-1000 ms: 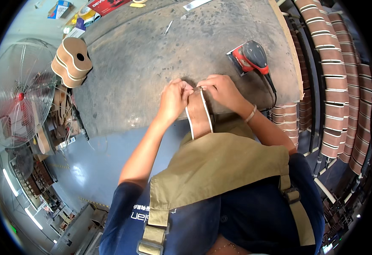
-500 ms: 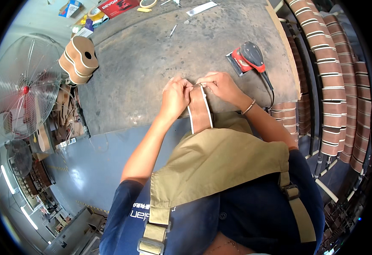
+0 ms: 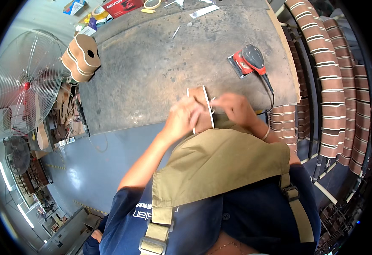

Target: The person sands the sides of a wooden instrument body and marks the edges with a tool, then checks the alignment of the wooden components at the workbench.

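Observation:
A brown wooden piece with white edging [image 3: 200,93], which looks like the side of a small guitar body, stands between the bench edge and my apron. My left hand [image 3: 183,117] lies across its brown face with curled fingers, blurred by motion. Just beyond the right white edge, my right hand [image 3: 237,109] has its fingers drawn together in a pinch. A thin, pale, curled bit [image 3: 213,104] shows at those fingertips, too small to make out. The apron hides the lower part of the wooden piece.
A red and black sander [image 3: 248,61] rests on the dark workbench [image 3: 143,76], its cord running off the right edge. A small guitar body [image 3: 80,58] sits at the left, near a large fan [image 3: 26,85]. Banded brown wooden bodies [image 3: 328,80] hang on racks to the right.
Both hands have come down from the far end of the wooden piece toward me. My right hand has moved right, away from my left. The wooden piece's top now shows uncovered.

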`<action>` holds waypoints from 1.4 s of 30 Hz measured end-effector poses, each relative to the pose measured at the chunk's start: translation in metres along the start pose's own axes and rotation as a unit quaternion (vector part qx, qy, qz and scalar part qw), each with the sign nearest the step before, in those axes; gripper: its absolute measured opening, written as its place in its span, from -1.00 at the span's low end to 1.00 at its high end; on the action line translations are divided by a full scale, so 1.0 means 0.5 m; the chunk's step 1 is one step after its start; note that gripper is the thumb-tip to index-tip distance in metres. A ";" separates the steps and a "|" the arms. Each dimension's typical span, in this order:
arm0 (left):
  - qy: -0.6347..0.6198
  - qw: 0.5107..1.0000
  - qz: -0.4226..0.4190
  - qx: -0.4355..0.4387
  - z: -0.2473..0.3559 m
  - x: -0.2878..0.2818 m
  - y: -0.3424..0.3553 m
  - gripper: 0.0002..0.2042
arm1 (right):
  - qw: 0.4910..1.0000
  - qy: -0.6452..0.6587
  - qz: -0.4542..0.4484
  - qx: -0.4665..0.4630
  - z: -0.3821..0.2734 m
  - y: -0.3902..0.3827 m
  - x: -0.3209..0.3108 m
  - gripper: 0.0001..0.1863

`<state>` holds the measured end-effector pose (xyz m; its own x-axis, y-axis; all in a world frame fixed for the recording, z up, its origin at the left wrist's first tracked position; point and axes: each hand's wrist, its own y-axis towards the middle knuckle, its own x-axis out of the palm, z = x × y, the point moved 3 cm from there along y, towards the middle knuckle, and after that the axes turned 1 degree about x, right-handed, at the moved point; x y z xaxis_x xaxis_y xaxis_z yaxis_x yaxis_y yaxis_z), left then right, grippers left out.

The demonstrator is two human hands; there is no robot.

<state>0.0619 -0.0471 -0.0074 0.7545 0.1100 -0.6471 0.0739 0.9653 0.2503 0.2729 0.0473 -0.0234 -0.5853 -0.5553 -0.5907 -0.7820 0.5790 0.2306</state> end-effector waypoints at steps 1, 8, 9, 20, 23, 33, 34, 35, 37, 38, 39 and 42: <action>0.013 0.999 0.035 -0.025 -0.013 -0.004 0.016 -0.96 | 0.998 -0.050 -0.004 0.024 0.003 0.036 -0.009 -0.68; 0.102 0.993 0.057 -0.012 -0.059 -0.008 0.052 -0.94 | 0.999 -0.012 -0.042 -0.031 0.062 0.117 0.019 -0.62; 0.117 0.991 0.055 0.016 -0.046 -0.009 0.038 -0.94 | 0.998 -0.025 -0.046 -0.037 0.051 0.097 0.012 -0.61; -0.032 0.999 -0.038 0.005 0.011 0.026 -0.055 -0.92 | 0.994 -0.016 -0.108 -0.009 -0.011 -0.043 0.017 -0.60; -0.159 0.978 -0.095 -0.098 0.032 0.012 -0.055 -0.93 | 0.982 0.082 -0.147 0.086 -0.007 -0.077 0.005 -0.64; -0.060 0.930 -0.071 -0.356 0.062 0.068 -0.110 0.22 | 0.821 0.400 0.170 0.371 0.087 -0.189 0.046 -0.66; -0.086 0.917 -0.070 -0.384 0.053 0.062 -0.118 0.20 | 0.809 0.411 0.182 0.380 0.110 -0.196 0.065 -0.68; -0.114 0.903 -0.073 -0.409 0.045 0.055 -0.126 0.19 | 0.796 0.420 0.196 0.389 0.130 -0.205 0.077 -0.69; -0.172 0.910 0.008 -0.376 0.000 0.056 -0.169 0.10 | 0.778 0.441 0.209 0.395 0.166 -0.216 0.090 -0.75; -0.256 0.898 0.076 -0.349 -0.030 0.055 -0.192 -0.10 | 0.765 0.458 0.221 0.395 0.179 -0.214 0.100 -0.77; -0.413 0.835 0.077 -0.355 -0.037 0.039 -0.207 -0.19 | 0.751 0.475 0.232 0.396 0.190 -0.211 0.109 -0.79; -0.683 0.667 0.078 -0.287 -0.062 0.021 -0.236 -0.32 | 0.713 0.561 0.223 0.358 0.186 -0.162 0.143 -0.85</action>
<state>0.0409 -0.1525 -0.0661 0.6433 0.2794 0.7128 -0.0401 0.9421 -0.3331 0.3145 0.0163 -0.1561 -0.8587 -0.1154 0.4994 -0.3892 0.7808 -0.4887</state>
